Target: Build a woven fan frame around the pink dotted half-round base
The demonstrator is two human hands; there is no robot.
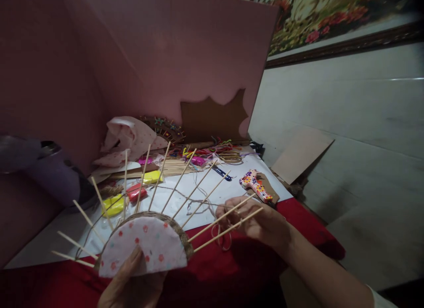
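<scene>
A half-round piece (149, 246) covered in white cloth with small coloured flowers has brown cord along its curved edge. Thin wooden sticks (179, 180) fan outward from that edge. My left hand (132, 283) grips the piece low down, its thumb on the cloth face. Closed around thin brown twine (221, 241), my right hand (253, 222) is behind the two rightmost sticks. A loose loop of twine hangs below its fingers, and a strand runs left behind the sticks.
A flowered glue gun (256, 186) lies on brown card at the right of the white sheet (228, 195). Yellow packets (113, 205), a red packet (135, 193), a blue cutter (221, 172) and pink cloth (127, 135) lie behind the piece. Red cloth (306, 217) covers the front.
</scene>
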